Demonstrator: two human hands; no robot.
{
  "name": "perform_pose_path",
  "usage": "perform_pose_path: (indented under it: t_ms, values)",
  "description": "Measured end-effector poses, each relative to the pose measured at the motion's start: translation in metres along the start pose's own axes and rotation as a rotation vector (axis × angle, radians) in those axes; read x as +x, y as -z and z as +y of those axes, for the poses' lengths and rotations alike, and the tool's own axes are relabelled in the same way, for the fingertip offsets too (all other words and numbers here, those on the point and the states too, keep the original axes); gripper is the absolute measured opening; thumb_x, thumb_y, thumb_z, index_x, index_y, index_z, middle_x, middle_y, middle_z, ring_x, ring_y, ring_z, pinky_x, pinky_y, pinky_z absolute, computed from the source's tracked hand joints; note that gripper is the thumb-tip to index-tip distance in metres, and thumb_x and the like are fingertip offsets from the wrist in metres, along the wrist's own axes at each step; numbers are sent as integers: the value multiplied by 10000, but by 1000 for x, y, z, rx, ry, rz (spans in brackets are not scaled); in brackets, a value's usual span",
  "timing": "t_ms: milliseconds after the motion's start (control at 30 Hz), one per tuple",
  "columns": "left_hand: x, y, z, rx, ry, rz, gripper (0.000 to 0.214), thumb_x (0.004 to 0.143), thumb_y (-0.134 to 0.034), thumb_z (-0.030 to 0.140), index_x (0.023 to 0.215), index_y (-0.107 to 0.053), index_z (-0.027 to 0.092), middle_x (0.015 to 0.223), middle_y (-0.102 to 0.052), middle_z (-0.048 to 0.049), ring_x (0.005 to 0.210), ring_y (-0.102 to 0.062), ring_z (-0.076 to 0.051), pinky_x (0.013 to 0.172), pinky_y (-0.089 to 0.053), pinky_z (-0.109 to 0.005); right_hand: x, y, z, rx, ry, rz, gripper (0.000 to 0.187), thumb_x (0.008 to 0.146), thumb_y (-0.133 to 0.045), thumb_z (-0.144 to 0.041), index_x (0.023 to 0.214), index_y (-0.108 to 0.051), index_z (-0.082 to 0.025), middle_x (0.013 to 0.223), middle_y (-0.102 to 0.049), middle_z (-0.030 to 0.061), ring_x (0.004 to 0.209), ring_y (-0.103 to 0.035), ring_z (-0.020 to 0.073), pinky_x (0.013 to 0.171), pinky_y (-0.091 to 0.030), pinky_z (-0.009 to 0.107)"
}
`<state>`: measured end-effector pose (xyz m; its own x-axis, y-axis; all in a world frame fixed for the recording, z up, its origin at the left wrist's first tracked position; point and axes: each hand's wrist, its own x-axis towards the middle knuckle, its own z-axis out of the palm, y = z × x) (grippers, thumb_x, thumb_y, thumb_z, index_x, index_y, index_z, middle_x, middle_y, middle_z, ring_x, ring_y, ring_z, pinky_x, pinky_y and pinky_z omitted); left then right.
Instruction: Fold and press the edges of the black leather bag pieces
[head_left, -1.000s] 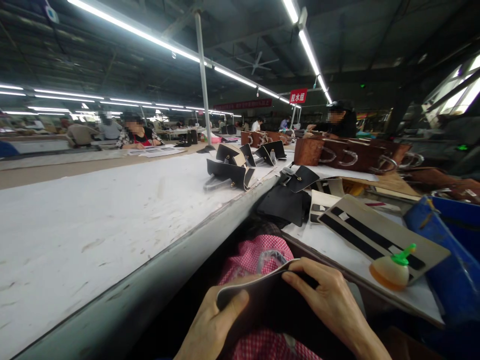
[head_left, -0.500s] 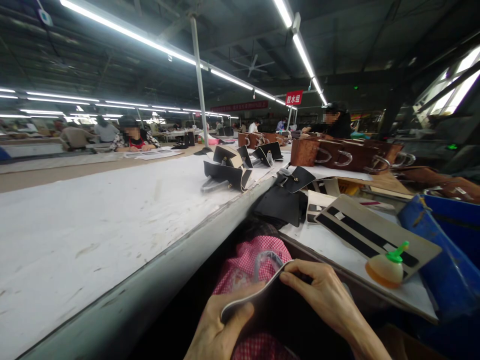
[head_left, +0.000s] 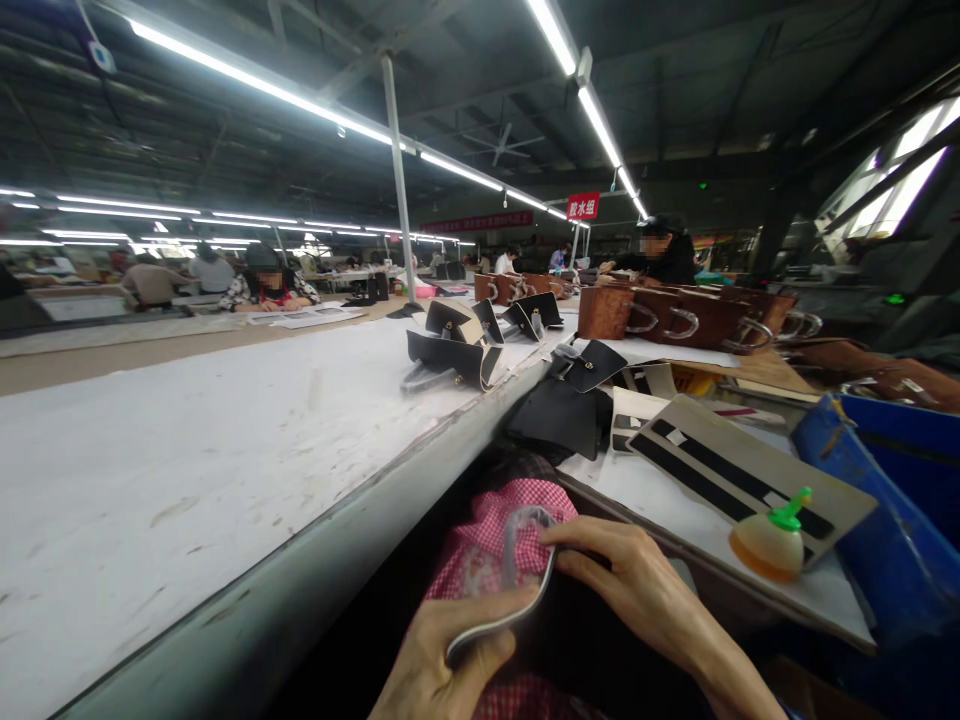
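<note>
Both hands grip a black leather handbag (head_left: pixel 570 640) low over my lap; its pale edge curves between them. My left hand (head_left: pixel 454 650) is closed on the near left part of that edge, thumb on the black face and fingers behind. My right hand (head_left: pixel 626 570) pinches the far end of the edge between thumb and fingers. Just behind the edge arches a handle wrapped in clear plastic (head_left: pixel 514 540). Pink checked cloth (head_left: pixel 469 545) lies under and behind it. Most of the bag's lower part is lost in shadow.
Black handbags (head_left: pixel 450 350) stand on the white-covered table (head_left: pixel 225 480). At right are a grey panel with black strips (head_left: pixel 720 450), a glue bottle with green nozzle (head_left: pixel 769 545) and a blue bin (head_left: pixel 847 470). Brown bags (head_left: pixel 675 315) stand beyond, near a co-worker (head_left: pixel 664 260).
The bag's edge is bent more sharply between my hands. My right hand has shifted slightly left and down, and my left fingers reach farther right along the edge.
</note>
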<state>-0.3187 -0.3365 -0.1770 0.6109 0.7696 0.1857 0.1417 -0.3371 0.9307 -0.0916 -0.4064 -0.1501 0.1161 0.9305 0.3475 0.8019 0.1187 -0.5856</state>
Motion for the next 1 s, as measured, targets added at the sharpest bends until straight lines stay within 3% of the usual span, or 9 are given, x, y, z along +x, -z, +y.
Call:
perform_pose_path:
  t_ms: [100, 233, 300, 367, 500, 633, 733, 900, 1000]
  values:
    - [11, 14, 0, 7, 104, -42, 340, 877, -641, 484, 1075, -810, 266, 1146, -790, -55, 1062, -732, -285, 911, -603, -319, 2, -1, -2, -83, 53, 3, 180, 944, -559, -196, 931, -717, -282, 944, -759, -43, 847, -712, 157, 759, -516, 252]
    - [28, 23, 13, 265, -36, -65, 355, 932, -540, 341, 1197, -738, 212, 1152, -789, -59, 1074, -728, -261, 983, -557, -331, 7, -8, -6, -191, 65, 49, 197, 952, -537, -166, 925, -705, -266, 888, -751, -30, 795, -709, 172, 693, -503, 265]
    - [35, 16, 28, 513, -106, -50, 417, 946, -478, 245, 1326, -640, 184, 1244, -749, -89, 1153, -694, -261, 1046, -517, -371, 10, -11, -9, -237, 96, 48, 207, 948, -536, -153, 950, -708, -268, 893, -751, -23, 788, -709, 175, 685, -498, 265]
    - [42, 2, 46, 741, -76, -155, 497, 955, -409, 151, 1439, -521, 148, 1319, -701, -142, 1178, -679, -292, 1026, -524, -431, 12, -13, -13, -287, 131, 38, 221, 945, -536, -138, 973, -709, -273, 888, -750, -19, 767, -705, 169, 672, -493, 256]
    - [58, -22, 66, 934, 86, -293, 606, 883, -383, -3, 1478, -451, 94, 1114, -769, -221, 993, -748, -385, 840, -575, -499, 12, -15, -19, -386, 174, 32, 206, 931, -551, -123, 958, -704, -258, 826, -745, -7, 684, -688, 173, 604, -480, 254]
    - [71, -22, 49, 944, 120, -245, 492, 946, -326, 52, 1390, -538, 48, 1023, -783, -233, 964, -752, -385, 820, -551, -476, -4, -10, -9, -467, 235, 152, 310, 906, -546, -99, 1184, -621, -215, 928, -772, 30, 724, -714, 205, 654, -527, 299]
    - [75, -14, 30, 933, 130, -187, 477, 966, -287, 72, 1354, -561, 41, 1037, -781, -220, 978, -744, -369, 834, -528, -461, -29, -6, 8, -526, 253, 293, 248, 969, -532, -223, 1211, -587, -223, 889, -768, 36, 697, -716, 213, 632, -543, 312]
    - [74, -6, 17, 874, 81, -128, 450, 965, -311, 140, 1258, -652, 119, 1094, -780, -184, 1020, -729, -330, 813, -508, -400, -60, -9, 30, -294, -28, 388, 255, 940, -642, -437, 1147, -645, -289, 856, -761, -32, 666, -712, 161, 568, -549, 224]
    - [73, -4, 12, 860, 73, -112, 426, 957, -331, 155, 1178, -696, 159, 1044, -793, -166, 974, -736, -329, 769, -495, -387, -63, -15, 36, -164, -178, 377, 300, 945, -603, -517, 860, -705, -247, 640, -677, -45, 556, -643, 151, 507, -509, 217]
